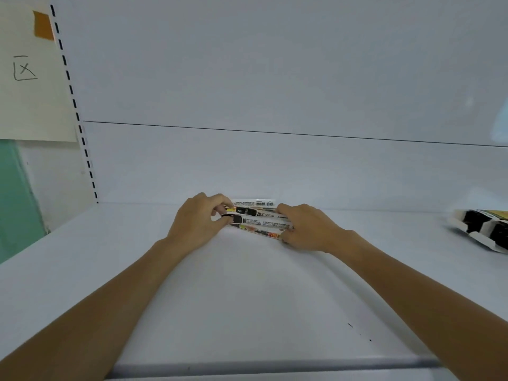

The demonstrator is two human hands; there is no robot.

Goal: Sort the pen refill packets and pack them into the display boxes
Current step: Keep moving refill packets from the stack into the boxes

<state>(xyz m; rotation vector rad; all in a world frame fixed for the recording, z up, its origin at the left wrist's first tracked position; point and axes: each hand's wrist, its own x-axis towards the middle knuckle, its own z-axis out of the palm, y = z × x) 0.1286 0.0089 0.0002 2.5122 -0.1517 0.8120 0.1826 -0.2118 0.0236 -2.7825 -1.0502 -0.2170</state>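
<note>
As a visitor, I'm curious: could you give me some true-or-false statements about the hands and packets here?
1. The left hand and right hand both hold the refill packets, one at each end. True.
2. The display box lies at the left edge of the shelf. False: it lies at the right edge.
3. The packets are inside the box. False: they are in the hands, apart from it.
4. A paper sheet with orange tape hangs at upper left. True.

White refill packets (258, 219) with black and yellow print, white shelf (247, 298), black-and-white display boxes (481, 229), cream paper (33, 100) taped orange.
</note>
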